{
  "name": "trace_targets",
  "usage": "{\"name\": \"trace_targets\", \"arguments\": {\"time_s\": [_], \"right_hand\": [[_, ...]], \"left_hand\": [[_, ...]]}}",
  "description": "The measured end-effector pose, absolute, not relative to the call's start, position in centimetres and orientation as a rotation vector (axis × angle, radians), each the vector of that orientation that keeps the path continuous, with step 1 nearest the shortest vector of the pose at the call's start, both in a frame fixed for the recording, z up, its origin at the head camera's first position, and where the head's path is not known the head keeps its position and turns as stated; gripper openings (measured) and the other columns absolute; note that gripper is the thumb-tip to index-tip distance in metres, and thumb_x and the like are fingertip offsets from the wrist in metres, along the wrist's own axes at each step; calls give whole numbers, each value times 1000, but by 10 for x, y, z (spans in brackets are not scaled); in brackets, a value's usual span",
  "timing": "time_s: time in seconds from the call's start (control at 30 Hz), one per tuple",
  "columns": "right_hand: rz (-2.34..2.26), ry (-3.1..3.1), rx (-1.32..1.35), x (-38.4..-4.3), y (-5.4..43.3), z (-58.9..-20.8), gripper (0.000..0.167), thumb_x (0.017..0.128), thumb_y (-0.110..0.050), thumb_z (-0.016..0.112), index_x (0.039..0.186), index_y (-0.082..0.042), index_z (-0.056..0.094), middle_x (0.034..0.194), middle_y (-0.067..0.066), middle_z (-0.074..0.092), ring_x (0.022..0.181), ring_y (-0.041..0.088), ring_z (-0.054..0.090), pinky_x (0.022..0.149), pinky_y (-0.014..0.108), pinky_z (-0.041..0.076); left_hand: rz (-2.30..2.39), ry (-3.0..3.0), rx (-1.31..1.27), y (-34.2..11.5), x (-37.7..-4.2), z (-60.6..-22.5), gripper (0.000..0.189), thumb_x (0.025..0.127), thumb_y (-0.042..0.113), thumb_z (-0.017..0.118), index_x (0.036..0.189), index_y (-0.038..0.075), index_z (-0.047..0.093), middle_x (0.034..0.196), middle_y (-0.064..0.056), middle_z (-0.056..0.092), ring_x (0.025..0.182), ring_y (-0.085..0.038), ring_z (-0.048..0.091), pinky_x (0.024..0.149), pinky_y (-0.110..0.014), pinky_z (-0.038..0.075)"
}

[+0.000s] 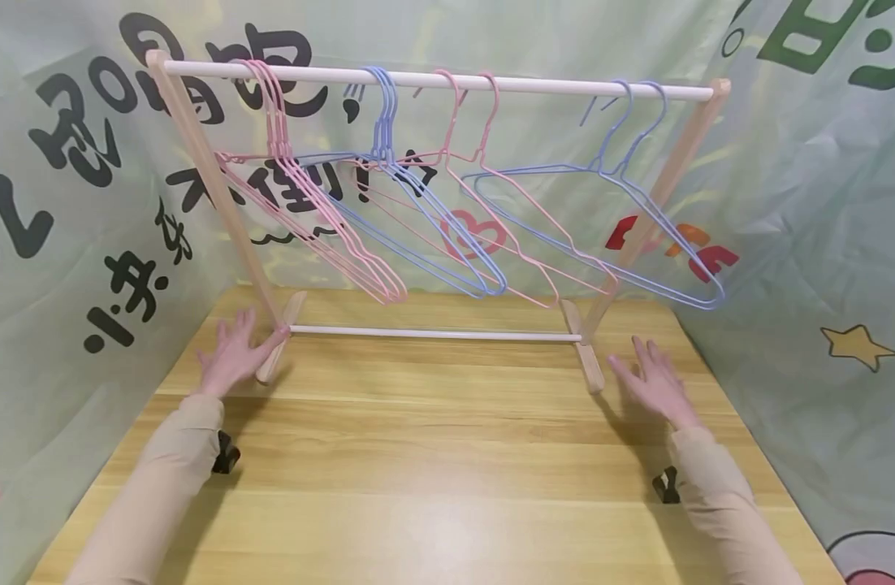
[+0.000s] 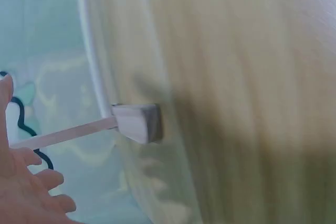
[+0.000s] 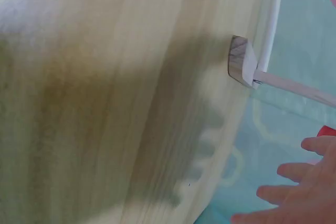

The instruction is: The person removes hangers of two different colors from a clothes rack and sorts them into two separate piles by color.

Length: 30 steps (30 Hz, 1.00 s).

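Observation:
A wooden clothes rack [image 1: 447, 77] with a white top rail stands at the back of the table. On it, from left to right, hang several pink hangers [image 1: 275, 138], several blue hangers [image 1: 383, 122], two pink hangers [image 1: 484, 150] and two blue hangers [image 1: 623, 175]. My left hand [image 1: 234, 355], fingers spread, is beside the rack's left foot [image 1: 272, 361]; whether the thumb touches it I cannot tell. To the right of the right foot [image 1: 588, 367], my right hand [image 1: 655, 383] is held with fingers spread, apart from the rack. Neither hand holds anything.
A white lower bar [image 1: 433, 333] joins the rack's two feet. The wood-grain table [image 1: 433, 455] extends toward me. Printed cloth [image 1: 806, 203] hangs behind the rack and along both sides of the table.

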State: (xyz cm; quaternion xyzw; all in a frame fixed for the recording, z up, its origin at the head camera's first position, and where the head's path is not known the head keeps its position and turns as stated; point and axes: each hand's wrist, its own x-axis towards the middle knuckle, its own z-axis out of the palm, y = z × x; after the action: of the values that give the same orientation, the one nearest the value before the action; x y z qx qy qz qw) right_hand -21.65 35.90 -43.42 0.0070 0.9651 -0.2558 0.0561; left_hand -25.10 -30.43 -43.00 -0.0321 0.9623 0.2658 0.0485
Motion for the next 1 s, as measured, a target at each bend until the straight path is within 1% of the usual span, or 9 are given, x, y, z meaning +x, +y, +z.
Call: {"name": "trace_targets", "arguments": {"time_s": [0.27,0.4,0.6,0.63,0.7,0.77,0.87,0.93,1.0], "right_hand": [[-1151,2695,-11,-219,367,-423,87,104,-57,30,159,-1,-8,162,36,-11,147,62,-3,112,78,5],[-1312,2596,-49,-221,373,-416,82,106,-52,31,160,-2,-6,164,33,-8,149,59,-4,115,76,4],[-1463,2479,-167,-226,383,-408,78,109,-44,33,159,4,-3,165,33,-3,150,55,-2,118,72,5],[-1476,2462,-193,-227,385,-406,77,109,-42,33,158,5,-1,165,33,-1,151,53,2,118,71,7],[-1469,2462,-248,-228,389,-402,74,109,-40,34,158,8,4,165,31,10,155,34,18,121,64,15],[-1492,2444,-301,-230,393,-400,71,110,-37,35,156,10,10,163,16,35,148,11,36,123,47,29],[-1524,2422,-346,-234,399,-396,66,109,-33,38,154,13,20,137,-16,59,121,-14,52,106,19,46],[-1570,2378,-353,-237,402,-395,62,109,-30,41,152,12,26,122,-31,59,115,-14,57,97,10,47],[-1598,2346,-358,-239,404,-393,52,108,-26,43,149,5,36,119,-30,64,113,-9,61,94,10,49]], "left_hand": [[1184,2778,-122,-309,-259,-407,101,97,72,35,157,12,-18,164,-26,-15,149,-57,-11,112,-79,0],[1419,2721,-146,-306,-262,-399,104,95,68,47,158,13,-15,167,-18,-13,153,-50,-6,120,-68,4],[1736,2633,-203,-300,-267,-387,105,95,45,66,158,10,-9,168,-11,-9,157,-35,-3,127,-50,5],[1786,2617,-221,-299,-269,-385,105,94,42,68,158,9,-8,168,-11,-7,158,-33,-1,127,-48,6],[1859,2598,-256,-299,-271,-382,104,93,39,70,159,8,-4,168,-12,-3,158,-31,3,127,-44,9],[1915,2592,-282,-300,-275,-382,101,93,38,71,160,7,1,169,-12,2,158,-29,7,127,-42,13],[1960,2602,-297,-300,-278,-378,98,93,36,72,160,6,7,168,-12,8,157,-29,12,127,-42,16],[1975,2624,-292,-300,-280,-376,95,92,34,72,159,5,11,167,-13,12,156,-30,16,126,-42,18],[1965,2657,-279,-299,-282,-374,93,92,33,73,159,4,14,166,-14,15,155,-30,19,126,-43,20]]}}
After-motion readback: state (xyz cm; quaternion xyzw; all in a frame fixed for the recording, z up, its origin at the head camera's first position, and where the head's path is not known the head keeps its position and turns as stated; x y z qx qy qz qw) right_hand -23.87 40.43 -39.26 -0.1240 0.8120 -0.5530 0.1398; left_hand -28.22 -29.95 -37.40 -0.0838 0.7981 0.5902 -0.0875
